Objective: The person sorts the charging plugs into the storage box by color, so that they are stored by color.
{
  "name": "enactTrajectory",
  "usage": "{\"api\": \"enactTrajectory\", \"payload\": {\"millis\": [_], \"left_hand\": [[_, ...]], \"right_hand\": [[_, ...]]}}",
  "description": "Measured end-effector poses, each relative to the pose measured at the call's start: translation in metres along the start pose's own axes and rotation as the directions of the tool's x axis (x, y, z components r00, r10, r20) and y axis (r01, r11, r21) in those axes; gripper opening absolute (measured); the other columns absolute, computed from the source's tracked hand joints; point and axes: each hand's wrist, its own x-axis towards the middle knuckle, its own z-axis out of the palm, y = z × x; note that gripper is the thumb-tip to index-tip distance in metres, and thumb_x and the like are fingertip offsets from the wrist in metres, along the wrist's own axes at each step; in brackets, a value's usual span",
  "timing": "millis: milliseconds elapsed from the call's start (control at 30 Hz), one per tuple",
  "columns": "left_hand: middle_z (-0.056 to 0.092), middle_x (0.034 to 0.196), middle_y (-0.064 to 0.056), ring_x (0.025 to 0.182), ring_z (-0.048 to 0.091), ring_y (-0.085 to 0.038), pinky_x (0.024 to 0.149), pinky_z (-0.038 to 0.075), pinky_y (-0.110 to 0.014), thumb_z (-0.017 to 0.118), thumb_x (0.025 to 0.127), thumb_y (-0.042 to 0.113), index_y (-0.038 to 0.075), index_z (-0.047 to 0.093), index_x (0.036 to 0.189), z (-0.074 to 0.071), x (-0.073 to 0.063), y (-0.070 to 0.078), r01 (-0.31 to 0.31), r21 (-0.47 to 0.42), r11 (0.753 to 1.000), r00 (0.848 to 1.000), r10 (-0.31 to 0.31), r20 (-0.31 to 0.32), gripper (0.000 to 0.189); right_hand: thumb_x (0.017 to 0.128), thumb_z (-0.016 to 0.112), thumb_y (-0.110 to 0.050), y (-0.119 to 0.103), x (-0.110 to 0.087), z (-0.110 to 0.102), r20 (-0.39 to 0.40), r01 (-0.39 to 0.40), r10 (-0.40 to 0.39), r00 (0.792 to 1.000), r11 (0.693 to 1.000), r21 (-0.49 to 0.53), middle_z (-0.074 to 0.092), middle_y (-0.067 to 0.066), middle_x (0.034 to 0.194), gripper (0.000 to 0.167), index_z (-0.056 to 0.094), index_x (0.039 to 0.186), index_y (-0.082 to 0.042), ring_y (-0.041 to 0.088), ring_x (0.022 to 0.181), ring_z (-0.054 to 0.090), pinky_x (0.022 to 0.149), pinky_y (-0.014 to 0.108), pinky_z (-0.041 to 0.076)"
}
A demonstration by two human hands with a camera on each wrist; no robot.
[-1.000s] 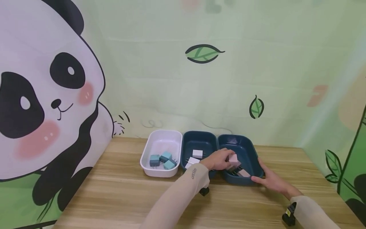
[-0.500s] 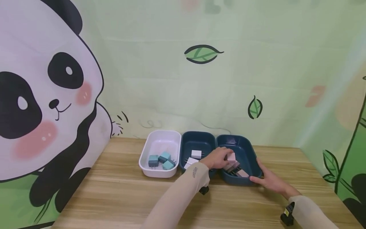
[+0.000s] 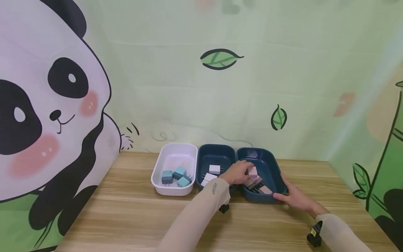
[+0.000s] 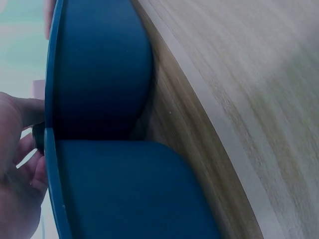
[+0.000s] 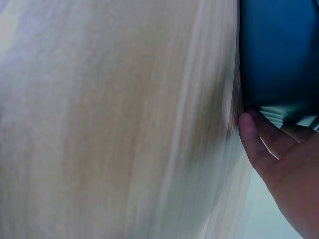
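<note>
In the head view, my left hand (image 3: 239, 173) reaches into the right-hand dark blue tray (image 3: 259, 198) and pinches a pink charger plug (image 3: 253, 171). More pink charger plugs (image 3: 265, 190) lie under and beside it. My right hand (image 3: 296, 196) rests against that tray's right side, thumb at the front corner and fingers extended along the wall. The left wrist view has the blue tray walls (image 4: 104, 64) hiding most of the left fingertips. Thumb and fingers of the right hand (image 5: 286, 159) meet the tray's outer wall in the right wrist view.
The middle dark blue tray (image 3: 217, 147) holds white charger plugs (image 3: 214, 169), partly covered by the left wrist. Left of it, a white tray (image 3: 172, 191) holds several teal charger plugs (image 3: 167, 176). All three trays adjoin on a wooden table (image 3: 132, 210) before a panda-printed backdrop (image 3: 176, 87).
The whole head view has shifted slightly to the left. The pink plug at my left fingers now shows more distinctly above the others. My right hand stays against the tray.
</note>
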Motion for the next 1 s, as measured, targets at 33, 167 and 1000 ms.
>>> {"api": "enactTrajectory", "payload": {"millis": [33,167,1000], "left_hand": [[0.055,0.127,-0.001,0.112,0.049,-0.014,0.098,0.039,-0.026,0.059,0.093,0.018,0.017,0.054,0.133,-0.001,-0.001,-0.001,0.004,0.004,1.000,1.000,-0.004,-0.009,0.040],[0.055,0.126,-0.001,0.117,0.049,-0.015,0.101,0.036,-0.026,0.057,0.093,0.016,0.015,0.056,0.131,-0.003,-0.003,-0.006,0.008,0.016,1.000,0.999,-0.007,-0.040,0.038],[0.058,0.121,-0.003,0.112,0.052,-0.014,0.096,0.041,-0.025,0.063,0.091,0.022,0.011,0.057,0.128,-0.049,-0.089,-0.040,-0.074,-0.018,0.997,0.997,0.074,-0.015,0.039]], "right_hand": [[0.089,0.064,-0.040,-0.001,0.001,0.001,0.000,0.000,0.000,1.000,1.000,-0.002,0.009,0.034,0.149,0.098,-0.002,0.150,0.000,0.053,0.130,0.024,0.098,0.067,0.023],[0.089,0.064,-0.040,-0.002,0.002,0.003,0.002,0.004,-0.004,1.000,1.000,0.000,0.008,0.034,0.149,0.099,-0.002,0.149,0.002,0.054,0.131,0.021,0.099,0.067,0.022],[0.089,0.065,-0.035,-0.001,0.003,0.002,0.011,0.031,-0.031,0.999,0.999,0.014,0.011,0.037,0.147,0.098,-0.004,0.150,-0.001,0.056,0.128,0.024,0.096,0.069,0.024]]}}
